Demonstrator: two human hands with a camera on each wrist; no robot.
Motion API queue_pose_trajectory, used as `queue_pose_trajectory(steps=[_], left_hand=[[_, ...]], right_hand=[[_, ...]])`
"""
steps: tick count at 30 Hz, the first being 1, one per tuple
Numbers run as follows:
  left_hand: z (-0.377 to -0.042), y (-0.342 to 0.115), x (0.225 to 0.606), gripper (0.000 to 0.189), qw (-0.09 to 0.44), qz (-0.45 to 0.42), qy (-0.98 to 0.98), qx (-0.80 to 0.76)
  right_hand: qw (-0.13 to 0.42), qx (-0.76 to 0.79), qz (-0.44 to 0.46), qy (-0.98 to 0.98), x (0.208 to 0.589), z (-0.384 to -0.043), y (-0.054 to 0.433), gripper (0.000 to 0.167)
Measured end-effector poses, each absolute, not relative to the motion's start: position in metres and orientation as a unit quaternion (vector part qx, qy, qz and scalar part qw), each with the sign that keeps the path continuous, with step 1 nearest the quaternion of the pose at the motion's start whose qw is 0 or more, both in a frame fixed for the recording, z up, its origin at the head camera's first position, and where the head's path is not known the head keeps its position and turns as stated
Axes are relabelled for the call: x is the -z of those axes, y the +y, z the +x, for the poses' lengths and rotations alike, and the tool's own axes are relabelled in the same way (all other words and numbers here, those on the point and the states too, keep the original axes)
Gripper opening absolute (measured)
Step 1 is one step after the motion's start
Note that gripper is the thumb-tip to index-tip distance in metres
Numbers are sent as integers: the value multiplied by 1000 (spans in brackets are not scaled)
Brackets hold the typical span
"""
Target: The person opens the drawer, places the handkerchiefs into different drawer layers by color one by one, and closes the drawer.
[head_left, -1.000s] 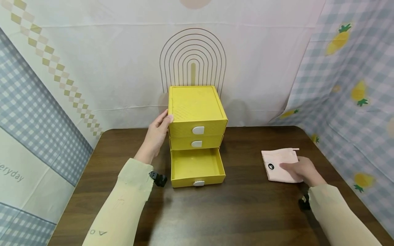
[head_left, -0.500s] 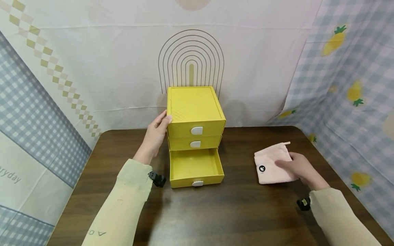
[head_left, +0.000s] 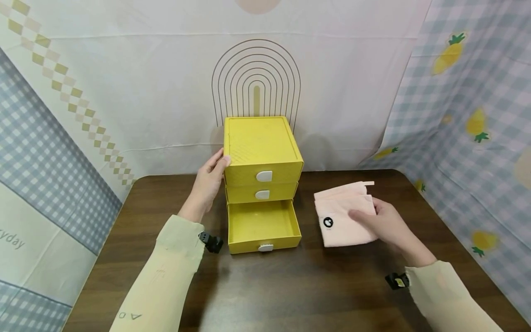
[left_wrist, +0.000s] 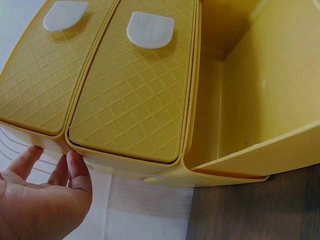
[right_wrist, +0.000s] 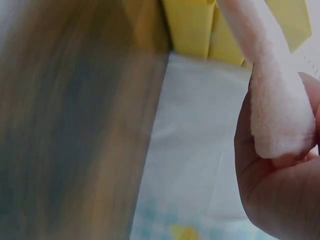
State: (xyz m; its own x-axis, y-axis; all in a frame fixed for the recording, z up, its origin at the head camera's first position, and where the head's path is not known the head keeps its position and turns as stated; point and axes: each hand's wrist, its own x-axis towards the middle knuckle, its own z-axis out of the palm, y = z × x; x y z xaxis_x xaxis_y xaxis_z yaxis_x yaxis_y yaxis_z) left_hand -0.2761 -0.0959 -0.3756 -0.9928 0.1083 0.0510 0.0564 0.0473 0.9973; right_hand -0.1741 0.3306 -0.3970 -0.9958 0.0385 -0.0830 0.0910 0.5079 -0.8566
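Note:
A yellow three-drawer storage box [head_left: 263, 140] stands at the back of the table, its bottom drawer [head_left: 263, 223] pulled out with nothing inside. Both upper drawers are closed and carry white tabs. My left hand [head_left: 207, 182] rests its fingertips against the box's left side near the top front corner; the left wrist view shows the fingers [left_wrist: 79, 172] touching the side wall. To the right, my right hand [head_left: 383, 223] pinches a folded pale pink towel [head_left: 342, 226] between thumb and fingers. The towel has a round black badge and a small loop, and its thick fold [right_wrist: 280, 110] fills the grip.
The dark wooden table [head_left: 290, 290] extends in front of the box. A white printed cloth [head_left: 166, 92] hangs close behind, with a checked pineapple cloth [head_left: 469, 152] on the right. Black wrist cameras [head_left: 210, 242] sit at both cuffs.
My right hand has carried the towel left toward the storage box, and the towel has turned and come up a little. My left hand stays at the box's side.

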Motion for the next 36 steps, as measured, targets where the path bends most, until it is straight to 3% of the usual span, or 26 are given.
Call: queue_pose_trajectory(steps=[14,25,36], left_hand=[[-276,-101,375,66,18,57,717,-695],[-255,-95,347,59,31,64,726,-684],[-276,-96,374,62,25,59,719,-692]], right_hand=[[38,601,-16,798,400,-182,247,48],[31,625,-43,779,412,-197,186,43],[27,636,-37,770,437,-218,134,28]])
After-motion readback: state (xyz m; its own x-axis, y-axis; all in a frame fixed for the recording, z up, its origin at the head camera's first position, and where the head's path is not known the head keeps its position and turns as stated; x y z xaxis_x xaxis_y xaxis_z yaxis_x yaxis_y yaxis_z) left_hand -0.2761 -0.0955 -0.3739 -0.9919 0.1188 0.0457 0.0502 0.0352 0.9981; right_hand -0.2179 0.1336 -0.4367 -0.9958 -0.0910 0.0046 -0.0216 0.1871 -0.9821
